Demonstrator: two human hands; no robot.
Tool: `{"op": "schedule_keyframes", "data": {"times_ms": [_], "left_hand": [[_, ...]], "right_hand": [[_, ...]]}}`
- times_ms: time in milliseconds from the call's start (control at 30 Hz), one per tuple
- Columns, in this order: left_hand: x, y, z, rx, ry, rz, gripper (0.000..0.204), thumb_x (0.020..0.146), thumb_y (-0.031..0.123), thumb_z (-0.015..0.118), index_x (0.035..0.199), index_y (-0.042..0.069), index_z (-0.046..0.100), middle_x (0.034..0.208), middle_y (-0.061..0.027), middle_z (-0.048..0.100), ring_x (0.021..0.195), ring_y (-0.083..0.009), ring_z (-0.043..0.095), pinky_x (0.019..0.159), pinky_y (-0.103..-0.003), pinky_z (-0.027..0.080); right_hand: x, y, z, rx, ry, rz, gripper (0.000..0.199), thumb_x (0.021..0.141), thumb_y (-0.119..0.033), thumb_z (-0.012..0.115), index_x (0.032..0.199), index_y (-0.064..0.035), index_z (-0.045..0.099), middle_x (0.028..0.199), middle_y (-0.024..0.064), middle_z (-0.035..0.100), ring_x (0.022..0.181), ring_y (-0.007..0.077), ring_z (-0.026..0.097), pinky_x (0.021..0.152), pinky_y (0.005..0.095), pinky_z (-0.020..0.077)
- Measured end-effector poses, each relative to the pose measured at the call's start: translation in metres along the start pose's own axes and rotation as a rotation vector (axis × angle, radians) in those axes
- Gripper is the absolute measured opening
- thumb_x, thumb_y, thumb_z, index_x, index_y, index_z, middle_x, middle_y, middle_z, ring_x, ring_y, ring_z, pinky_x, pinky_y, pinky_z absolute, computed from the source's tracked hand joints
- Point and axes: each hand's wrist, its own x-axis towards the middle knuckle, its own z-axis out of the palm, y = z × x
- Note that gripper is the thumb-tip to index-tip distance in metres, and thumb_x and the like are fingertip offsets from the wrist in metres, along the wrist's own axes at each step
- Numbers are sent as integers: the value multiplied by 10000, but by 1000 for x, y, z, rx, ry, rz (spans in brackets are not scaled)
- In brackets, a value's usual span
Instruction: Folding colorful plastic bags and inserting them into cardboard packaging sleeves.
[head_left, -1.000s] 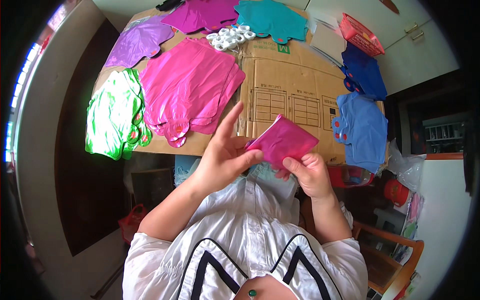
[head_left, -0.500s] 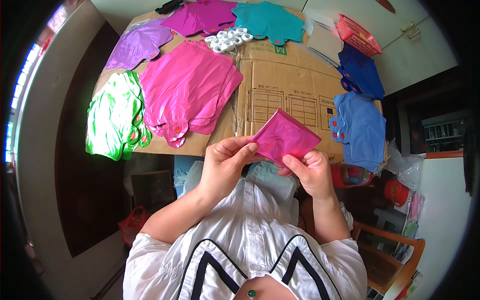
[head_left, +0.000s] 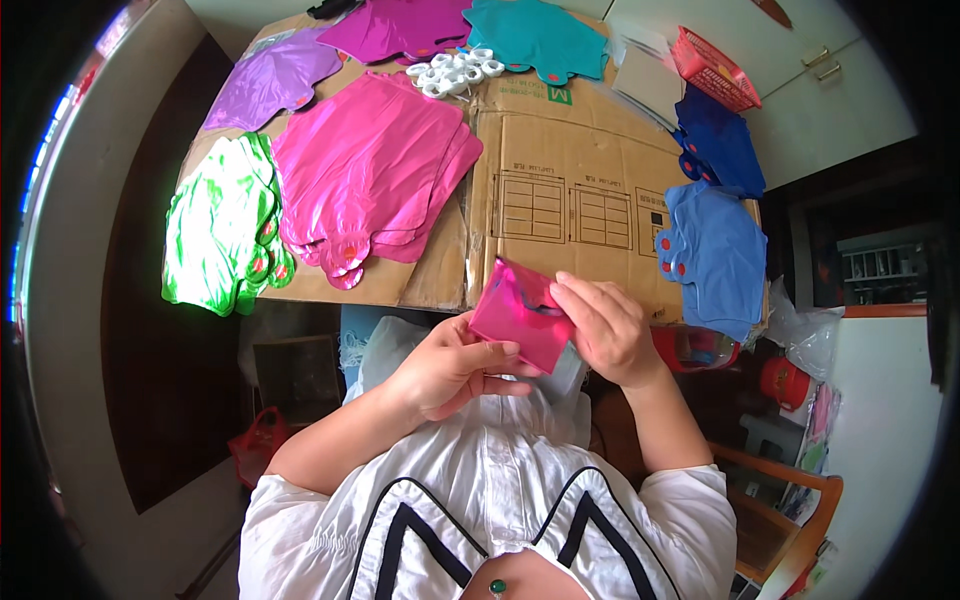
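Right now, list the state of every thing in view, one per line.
folded pink foil balloon: folded small, held off the table
left hand: grip closed on its lower edge
right hand: grip pinching its right side
pink foil balloons: flat, stacked on cardboard
green foil balloons: flat, stacked, overhanging the edge
red basket: tilted

Folded pink foil piece (head_left: 520, 313), tilted, midair

The hands cover the folded pink foil piece's (head_left: 520, 312) lower edge; the red basket's (head_left: 712, 68) contents are unreadable.
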Motion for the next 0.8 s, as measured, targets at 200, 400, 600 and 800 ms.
{"op": "schedule_keyframes", "data": {"times_ms": [200,400,600,800], "left_hand": [[9,-18,-22,28,73,17,309,890,-23,577,1199,-10,557,1086,-138,675,969,-260,689,824,-396,588],[13,-22,-26,96,39,56,287,889,-23,578,1176,-12,570,1069,-134,679,949,-253,691,821,-386,585],[14,-24,-38,121,11,93,298,898,-5,593,1195,-10,573,1103,-131,669,985,-254,680,838,-387,578],[17,-27,-46,146,-23,122,306,907,0,592,1213,-8,572,1113,-124,664,996,-244,671,861,-395,570]], "right_hand": [[-4,10,-16,1033,-274,488,610,794,-122,707,1336,35,474,1232,128,594,1112,198,591,940,306,463],[5,19,-6,1456,-108,915,282,1009,-250,525,1055,-1,648,968,32,676,876,98,632,802,268,508],[15,20,2,1630,-86,993,287,1008,-278,518,1057,-33,659,980,18,679,878,104,644,803,281,526],[21,26,4,1523,-191,879,337,1007,-291,501,1096,1,645,1007,68,693,885,141,664,811,304,531]]}}
